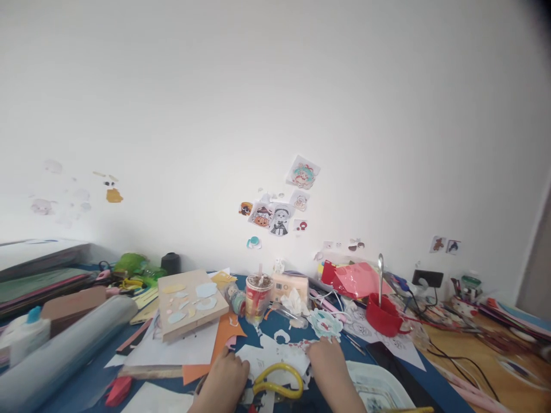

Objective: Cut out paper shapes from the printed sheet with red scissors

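My left hand [226, 376] rests at the lower middle with its fingers curled together. A small pink piece [231, 342] shows just beyond its knuckles; I cannot tell whether the fingers grip it. My right hand [329, 364] is closed at the right side of a white cut paper [264, 357], near a thin strip with red marks [298, 344]. What its fingers pinch is hidden. Scissors with yellow handles [279, 381] lie between my hands, over the paper. Just beyond my right hand is a mint and white paper cut-out [325, 322].
A wooden board with paper pieces [191, 307] stands left of a red drink cup [257, 295]. On the right are a white tray [379, 378], a black phone-like slab [402, 373] and a red holder [383, 316]. A glue bottle [32, 335] and a large clear roll [73, 350] lie left.
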The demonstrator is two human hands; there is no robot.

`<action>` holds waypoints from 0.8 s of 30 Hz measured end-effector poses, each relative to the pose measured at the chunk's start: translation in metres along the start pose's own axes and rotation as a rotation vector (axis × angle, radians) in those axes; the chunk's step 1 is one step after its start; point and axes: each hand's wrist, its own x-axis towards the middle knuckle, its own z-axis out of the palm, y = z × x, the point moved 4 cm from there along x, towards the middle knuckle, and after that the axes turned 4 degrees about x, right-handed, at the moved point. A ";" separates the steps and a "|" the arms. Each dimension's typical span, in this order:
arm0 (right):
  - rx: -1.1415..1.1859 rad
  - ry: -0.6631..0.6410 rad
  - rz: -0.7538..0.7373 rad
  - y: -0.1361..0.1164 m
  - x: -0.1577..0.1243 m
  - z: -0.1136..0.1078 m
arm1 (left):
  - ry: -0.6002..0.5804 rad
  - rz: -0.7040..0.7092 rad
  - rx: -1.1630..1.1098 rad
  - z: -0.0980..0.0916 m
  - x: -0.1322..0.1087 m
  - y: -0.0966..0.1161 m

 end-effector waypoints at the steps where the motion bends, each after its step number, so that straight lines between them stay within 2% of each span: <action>1: 0.006 0.007 -0.003 0.000 0.000 -0.002 | -0.002 0.001 0.001 -0.001 0.000 0.000; 11: 0.093 0.110 0.034 0.006 -0.002 -0.014 | -0.047 0.013 0.006 -0.012 -0.005 0.004; 18: 0.137 0.272 0.086 0.012 -0.004 -0.027 | -0.081 -0.011 -0.002 -0.013 -0.005 0.003; 21: 0.170 0.360 0.039 0.012 -0.003 -0.028 | -0.070 -0.035 -0.025 -0.017 -0.007 0.003; 24: 0.259 0.533 -0.099 0.011 -0.002 -0.029 | -0.027 -0.032 -0.057 -0.023 -0.011 0.003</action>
